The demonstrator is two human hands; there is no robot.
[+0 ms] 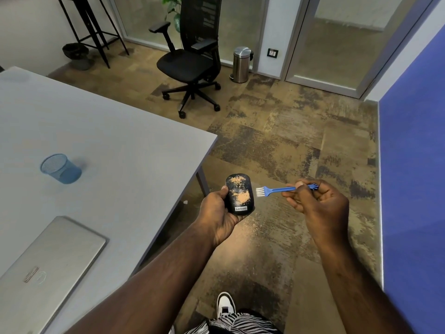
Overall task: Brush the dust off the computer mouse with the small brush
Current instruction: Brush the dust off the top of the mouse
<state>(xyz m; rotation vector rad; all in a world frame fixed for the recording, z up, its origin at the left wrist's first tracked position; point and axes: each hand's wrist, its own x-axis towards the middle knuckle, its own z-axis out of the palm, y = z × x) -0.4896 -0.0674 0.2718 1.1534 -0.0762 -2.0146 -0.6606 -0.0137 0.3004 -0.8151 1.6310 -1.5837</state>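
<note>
**Mouse in the left hand, brush poised at its right edge**

While I watch from the head camera, both forearms reach forward over the carpet, just off the desk's (pixel 120 131) near right corner. My left hand (pixel 218 210) is turned palm up and curled around the mouse (pixel 238 194), thumb lying along its left side, fingers hidden beneath it. I see the mouse held in the air, top face up and its labelled end toward me, with tan dust in patches across the upper and middle parts of its black shell.

My right hand (pixel 317 201) is bent at the wrist and turned inward, fingers curled tight. It pinches the brush (pixel 284 189) by the blue handle between thumb and forefinger, with the handle's far end poking out past the knuckles. I see the brush lying roughly level, white bristles pointing down and left, just beside the mouse's right edge; I cannot tell whether they touch it.

On the desk, a blue mesh cup (pixel 61 168) stands well back from the right edge, and a closed laptop (pixel 45 266) lies near the front edge. Beyond, I see a black office chair (pixel 192 61) and a steel bin (pixel 240 65) on the floor.
</note>
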